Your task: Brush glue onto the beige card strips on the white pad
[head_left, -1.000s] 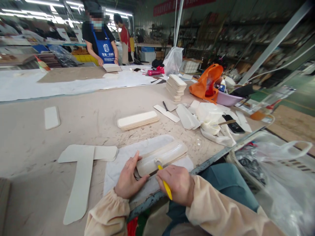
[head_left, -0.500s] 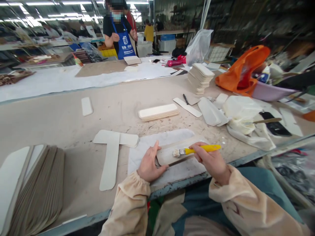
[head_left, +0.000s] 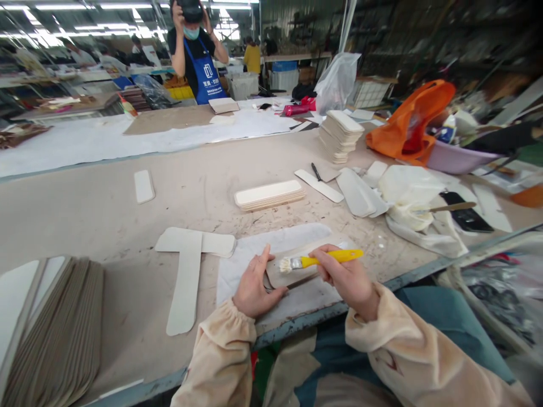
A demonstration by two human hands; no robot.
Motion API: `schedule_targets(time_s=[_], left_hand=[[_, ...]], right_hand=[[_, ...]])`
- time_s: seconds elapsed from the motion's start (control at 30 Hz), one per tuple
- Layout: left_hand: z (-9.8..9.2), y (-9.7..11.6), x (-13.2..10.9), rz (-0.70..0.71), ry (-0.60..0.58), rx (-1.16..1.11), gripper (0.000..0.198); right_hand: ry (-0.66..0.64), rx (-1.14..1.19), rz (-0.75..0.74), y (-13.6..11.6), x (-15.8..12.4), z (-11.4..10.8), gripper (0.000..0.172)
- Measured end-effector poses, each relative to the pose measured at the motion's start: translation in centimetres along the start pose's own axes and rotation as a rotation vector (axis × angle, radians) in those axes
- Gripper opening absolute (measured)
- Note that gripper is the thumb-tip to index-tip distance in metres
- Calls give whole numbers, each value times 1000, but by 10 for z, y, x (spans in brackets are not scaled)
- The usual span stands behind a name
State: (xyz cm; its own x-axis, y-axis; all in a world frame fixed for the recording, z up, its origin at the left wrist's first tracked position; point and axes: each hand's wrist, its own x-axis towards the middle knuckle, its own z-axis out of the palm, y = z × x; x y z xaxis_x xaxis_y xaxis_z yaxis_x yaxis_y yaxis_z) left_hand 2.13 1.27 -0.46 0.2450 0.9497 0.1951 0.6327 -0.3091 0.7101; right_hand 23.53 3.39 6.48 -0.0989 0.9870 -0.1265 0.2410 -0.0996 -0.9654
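Note:
In my right hand [head_left: 345, 277] is a yellow-handled paintbrush [head_left: 335, 258]. Its pale, whitish-coated bristles rest on or just over the left part of a greyish-beige flat panel [head_left: 303, 263] with rounded corners. My left hand [head_left: 258, 285] grips the left end of that panel, thumb on the near side and fingers on the far side. Beneath the panel lies a white sheet [head_left: 237, 271] at the table's front edge. Left of it, one long white strip [head_left: 184, 288] overlaps another white strip [head_left: 167, 240] crosswise.
A large stack of panels [head_left: 63, 328] leans at the left. Beyond my hands lies a low pile of strips [head_left: 269, 195]. A plastic bag with whitish contents [head_left: 409, 195], a phone [head_left: 466, 212] and an orange bag [head_left: 413, 124] are at the right. A co-worker [head_left: 199, 56] stands across the table.
My right hand has moved the brush leftward along the panel, closer to my left hand. Across the table, the co-worker has raised both hands to the head.

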Motion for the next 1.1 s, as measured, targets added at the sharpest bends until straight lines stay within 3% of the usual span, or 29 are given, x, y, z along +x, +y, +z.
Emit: schedule_targets(time_s=[0.17,0.37,0.53,0.63,0.73,0.97,1.1], left_hand=[[0,-1,-1,9,14,-2,104],[1,-1,0,13,8,33,103],[1,-4,0,17,23,33,101],[0,-4,0,18,24,52,100],[-1,-4,0,10,22,78,97],[-2,-2,0,9,22,96,90],[-3,-1,1,7,21,116,89]], right_hand=[[-49,-20,-50,13,3,20,30],[119,-86,-65,15,6,-4,31],[-5,47,-56,15,-2,17,29],[-5,14,-46,19,-1,20,27],[70,-46,-42,24,4,0,27],[272,-220,3,34,10,-83,33],[409,-340,-26,29,6,-103,32]])
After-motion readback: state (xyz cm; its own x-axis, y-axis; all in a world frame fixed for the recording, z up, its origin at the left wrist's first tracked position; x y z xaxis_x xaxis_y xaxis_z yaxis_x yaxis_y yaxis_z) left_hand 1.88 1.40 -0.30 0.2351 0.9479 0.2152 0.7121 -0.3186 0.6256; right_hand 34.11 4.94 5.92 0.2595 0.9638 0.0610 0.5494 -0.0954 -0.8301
